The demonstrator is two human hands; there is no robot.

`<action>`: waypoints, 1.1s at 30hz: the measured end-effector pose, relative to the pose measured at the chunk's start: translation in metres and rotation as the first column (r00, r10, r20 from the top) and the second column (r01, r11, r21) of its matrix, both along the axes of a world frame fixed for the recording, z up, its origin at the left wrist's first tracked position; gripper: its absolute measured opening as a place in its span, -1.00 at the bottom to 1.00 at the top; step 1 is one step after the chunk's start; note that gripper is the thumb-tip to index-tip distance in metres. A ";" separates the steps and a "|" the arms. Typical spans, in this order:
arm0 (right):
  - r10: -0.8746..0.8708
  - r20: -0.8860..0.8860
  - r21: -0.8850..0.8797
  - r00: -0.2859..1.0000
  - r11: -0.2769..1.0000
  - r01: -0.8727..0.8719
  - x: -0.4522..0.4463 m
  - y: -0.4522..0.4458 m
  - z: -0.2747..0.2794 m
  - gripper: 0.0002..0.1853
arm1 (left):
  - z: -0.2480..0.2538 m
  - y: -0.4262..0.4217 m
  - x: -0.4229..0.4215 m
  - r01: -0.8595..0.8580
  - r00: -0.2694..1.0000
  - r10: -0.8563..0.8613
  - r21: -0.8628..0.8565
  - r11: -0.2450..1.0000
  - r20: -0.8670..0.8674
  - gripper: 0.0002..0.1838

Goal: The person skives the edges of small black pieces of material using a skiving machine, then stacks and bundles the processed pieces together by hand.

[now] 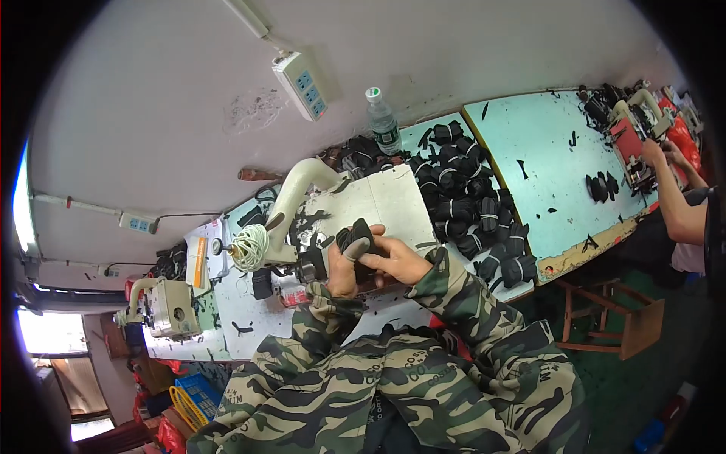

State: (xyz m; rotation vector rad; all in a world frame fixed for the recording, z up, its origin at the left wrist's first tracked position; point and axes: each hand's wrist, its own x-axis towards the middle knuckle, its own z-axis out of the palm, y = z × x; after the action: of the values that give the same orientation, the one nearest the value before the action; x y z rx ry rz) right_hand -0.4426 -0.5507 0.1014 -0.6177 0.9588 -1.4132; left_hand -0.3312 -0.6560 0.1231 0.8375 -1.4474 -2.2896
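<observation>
Both my hands are closed around a small bundle of black fabric strips point(355, 235), held just above the front of the white work board point(393, 200). My left hand point(342, 274) grips it from the left, with a grey cover on its thumb. My right hand point(399, 259) pinches it from the right. Left of my hands stands a cream industrial machine point(291, 200) with a coil of white cord point(249, 247). To the right lies a pile of tied black bundles point(457, 193).
A water bottle point(384, 125) stands behind the board near a wooden-handled tool point(259, 175). A second machine point(168, 310) sits at the left. On the right are a pale table point(544, 144), a wooden stool point(609, 318) and a co-worker's arm point(677, 204) at another machine.
</observation>
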 end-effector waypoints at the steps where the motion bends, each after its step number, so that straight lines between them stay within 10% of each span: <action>1: 0.019 0.032 -0.008 0.999 1.000 -0.019 -0.001 -0.002 0.001 -0.61 | 0.001 0.000 0.002 -0.014 1.000 0.015 -0.030 0.999 0.017 -0.42; 4: 0.001 -0.151 0.009 0.989 1.000 0.000 -0.004 -0.007 0.004 -0.68 | -0.014 -0.005 0.007 -0.040 0.993 0.018 -0.183 0.982 -0.118 -0.38; 6: -0.378 -0.752 -0.301 0.540 0.926 0.230 -0.012 -0.006 0.012 -0.61 | -0.026 -0.020 0.015 -0.120 0.993 0.099 -0.433 0.894 -0.070 -0.44; 8: -0.067 -0.984 -0.024 0.164 0.967 0.254 -0.020 0.001 0.042 -0.60 | -0.020 -0.030 0.019 -0.136 0.990 0.114 -0.423 0.896 -0.078 -0.43; 11: 0.041 -0.999 0.040 -0.007 0.991 0.129 -0.023 0.005 0.036 -0.58 | -0.039 -0.041 0.018 -0.001 1.000 0.004 -0.608 0.794 0.003 -0.43; 21: -0.007 -0.998 0.016 0.068 0.942 0.334 -0.017 0.023 0.020 -0.56 | -0.011 0.004 -0.017 0.234 0.972 -0.142 -0.702 0.672 0.188 -0.36; 24: -0.022 -0.991 0.025 0.134 0.940 0.341 -0.021 0.032 0.014 -0.55 | -0.018 0.020 -0.020 0.101 0.992 -0.126 -0.604 0.790 0.002 -0.35; 26: -0.304 -0.938 -0.191 0.164 0.852 0.487 -0.001 0.032 0.006 -0.56 | -0.041 0.011 -0.017 -0.177 0.984 0.176 -0.223 0.959 -0.026 -0.48; 28: -0.522 -0.832 -0.351 0.188 0.757 0.551 0.032 0.023 0.011 -0.53 | -0.042 0.013 -0.007 0.025 0.989 0.019 0.295 0.955 -0.146 -0.57; 30: -0.559 -0.820 -0.385 0.118 0.694 0.608 0.065 0.016 0.016 -0.51 | -0.024 0.023 0.005 0.076 0.988 -0.055 0.147 0.986 -0.146 -0.59; 33: -0.463 -0.813 -0.298 0.353 0.851 0.432 0.095 0.034 0.033 -0.50 | -0.032 -0.009 0.075 0.101 0.993 -0.091 -0.157 0.982 0.070 -0.62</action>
State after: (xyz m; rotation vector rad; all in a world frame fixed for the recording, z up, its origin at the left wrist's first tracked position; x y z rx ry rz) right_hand -0.3481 -0.5171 0.1340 -1.2318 2.0746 -1.5850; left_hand -0.2562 -0.6652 0.0909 0.8139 -1.7093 -2.1955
